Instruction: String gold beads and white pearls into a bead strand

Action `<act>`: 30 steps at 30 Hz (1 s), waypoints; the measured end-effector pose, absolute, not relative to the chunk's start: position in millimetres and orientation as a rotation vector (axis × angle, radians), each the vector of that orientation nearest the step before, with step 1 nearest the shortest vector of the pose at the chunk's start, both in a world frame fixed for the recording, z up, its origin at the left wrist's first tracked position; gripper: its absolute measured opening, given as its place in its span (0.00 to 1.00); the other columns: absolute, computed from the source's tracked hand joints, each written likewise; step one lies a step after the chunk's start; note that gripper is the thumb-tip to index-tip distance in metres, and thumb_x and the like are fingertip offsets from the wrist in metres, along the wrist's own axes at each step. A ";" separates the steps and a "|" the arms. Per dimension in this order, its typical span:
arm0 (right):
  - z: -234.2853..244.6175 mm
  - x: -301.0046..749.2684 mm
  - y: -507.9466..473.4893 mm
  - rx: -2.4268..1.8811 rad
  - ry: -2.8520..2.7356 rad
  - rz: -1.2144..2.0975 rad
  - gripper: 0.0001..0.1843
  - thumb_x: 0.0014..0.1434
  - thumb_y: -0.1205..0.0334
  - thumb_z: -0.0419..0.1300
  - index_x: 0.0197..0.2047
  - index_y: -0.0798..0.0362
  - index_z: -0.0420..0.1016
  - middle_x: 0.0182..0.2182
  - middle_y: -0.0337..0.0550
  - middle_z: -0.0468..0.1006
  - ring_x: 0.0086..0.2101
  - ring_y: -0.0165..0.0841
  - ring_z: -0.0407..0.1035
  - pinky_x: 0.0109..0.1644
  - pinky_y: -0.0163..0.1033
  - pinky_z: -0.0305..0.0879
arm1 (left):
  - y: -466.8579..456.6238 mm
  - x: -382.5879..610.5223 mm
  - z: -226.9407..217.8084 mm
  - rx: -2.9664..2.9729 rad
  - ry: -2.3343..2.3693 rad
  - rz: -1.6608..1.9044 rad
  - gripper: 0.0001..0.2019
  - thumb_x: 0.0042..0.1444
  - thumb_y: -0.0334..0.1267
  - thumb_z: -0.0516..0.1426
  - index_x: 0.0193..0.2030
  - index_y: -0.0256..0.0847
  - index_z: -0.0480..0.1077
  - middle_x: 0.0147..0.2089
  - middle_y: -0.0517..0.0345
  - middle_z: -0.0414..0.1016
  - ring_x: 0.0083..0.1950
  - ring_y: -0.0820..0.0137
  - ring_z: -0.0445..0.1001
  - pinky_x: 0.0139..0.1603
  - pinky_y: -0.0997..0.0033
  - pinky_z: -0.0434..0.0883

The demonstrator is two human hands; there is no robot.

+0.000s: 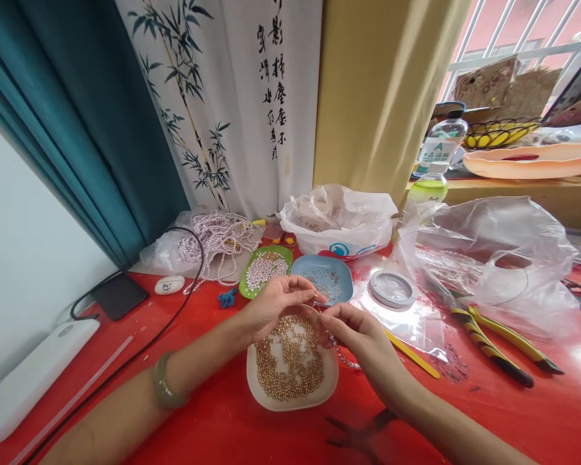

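My left hand point(279, 302) and my right hand point(349, 326) nearly meet above a cream dish point(293, 405) of small gold beads point(290, 381). The left thumb and forefinger are pinched together. What sits between them is too small to make out. My right hand is closed in a pinch on a strand of silvery beads point(341, 355), which hangs below the fingers beside the dish. Behind the hands are a green dish point(244, 285) of pale pink beads point(266, 268) and a blue dish point(346, 274) with tiny loose pieces.
Yellow-and-black pliers point(494, 342) lie at right, near a spool point(392, 289) on a clear bag. Dark pliers point(361, 439) rest at the front. A black cable point(174, 332) crosses the left side. Plastic bags point(339, 223) and pearl strings point(217, 236) line the back.
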State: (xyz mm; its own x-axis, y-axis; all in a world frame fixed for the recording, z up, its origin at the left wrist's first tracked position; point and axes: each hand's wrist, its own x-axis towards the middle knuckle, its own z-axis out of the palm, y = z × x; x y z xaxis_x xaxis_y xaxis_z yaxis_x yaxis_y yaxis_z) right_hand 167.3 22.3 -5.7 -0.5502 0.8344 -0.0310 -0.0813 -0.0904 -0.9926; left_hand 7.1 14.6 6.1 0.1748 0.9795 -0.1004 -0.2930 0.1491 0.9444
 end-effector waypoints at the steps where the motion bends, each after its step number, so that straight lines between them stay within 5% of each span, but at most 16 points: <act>1: -6.5 167.2 22.6 -0.837 -1.508 1.724 0.11 0.49 0.56 0.58 0.22 0.54 0.67 0.18 0.36 0.70 0.22 0.26 0.64 0.29 0.34 0.59 | 14.3 7.5 6.3 0.974 0.923 1.136 0.06 0.48 0.33 0.60 0.28 0.34 0.66 0.31 0.54 0.75 0.29 0.76 0.72 0.35 0.74 0.67; 30: -13.2 168.1 21.8 -0.844 -1.320 1.823 0.10 0.52 0.58 0.58 0.24 0.54 0.69 0.22 0.38 0.71 0.23 0.25 0.64 0.29 0.32 0.59 | 11.7 8.2 13.5 1.477 1.096 1.205 0.04 0.51 0.35 0.57 0.30 0.36 0.68 0.35 0.53 0.75 0.37 0.70 0.73 0.39 0.70 0.67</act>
State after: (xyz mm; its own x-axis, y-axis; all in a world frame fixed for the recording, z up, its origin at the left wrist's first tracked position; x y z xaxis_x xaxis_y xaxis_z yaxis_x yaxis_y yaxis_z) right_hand 168.1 21.8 -13.2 -0.5253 0.8457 -0.0938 -0.1745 -0.2149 -0.9609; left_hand 8.2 11.7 13.5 0.1290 0.9750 0.1811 0.0880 -0.1931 0.9772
